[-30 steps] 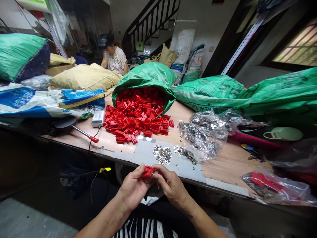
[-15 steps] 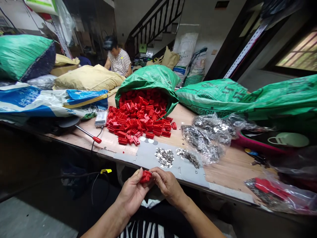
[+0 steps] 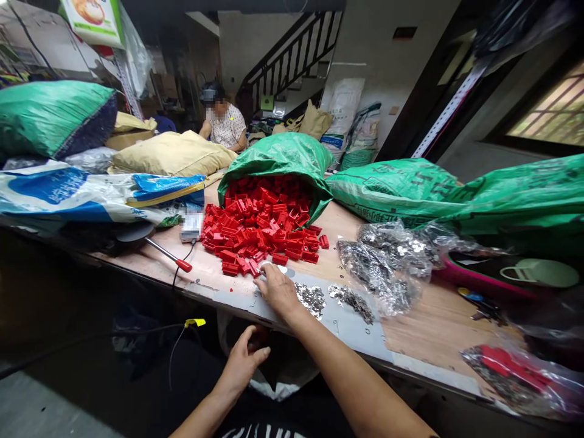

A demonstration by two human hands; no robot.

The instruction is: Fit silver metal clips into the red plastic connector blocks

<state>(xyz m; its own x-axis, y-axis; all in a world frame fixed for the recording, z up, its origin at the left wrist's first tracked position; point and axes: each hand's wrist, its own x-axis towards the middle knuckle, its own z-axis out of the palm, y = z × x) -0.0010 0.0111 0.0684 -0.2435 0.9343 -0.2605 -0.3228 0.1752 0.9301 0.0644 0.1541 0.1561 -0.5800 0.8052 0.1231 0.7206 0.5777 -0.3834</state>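
Observation:
My right hand (image 3: 279, 293) reaches over the table's front part, fingers apart, just short of the near edge of a heap of red plastic pieces (image 3: 262, 234). Nothing shows between its fingers. The red pieces are small and channel-shaped, spilling from the mouth of a green woven sack (image 3: 285, 152). Below the table edge, my left hand (image 3: 246, 359) is held with thumb and forefinger apart; no piece shows in it, though its other fingers are partly in shadow. Beside my right wrist lies a pile of small silvery metal parts (image 3: 311, 299), with a second pile (image 3: 351, 302) to its right.
Clear plastic bags of metal parts (image 3: 378, 274) lie to the right, near a pink tray (image 3: 488, 280). A lever with a red grip (image 3: 184, 265) juts out on the left by a small white box (image 3: 191, 226). A person (image 3: 223, 125) sits behind the sacks.
Both hands held a red piece together; they have separated. My right hand has moved forward to the heap, my left stays low, and the piece no longer shows in them. The view has shifted slightly.

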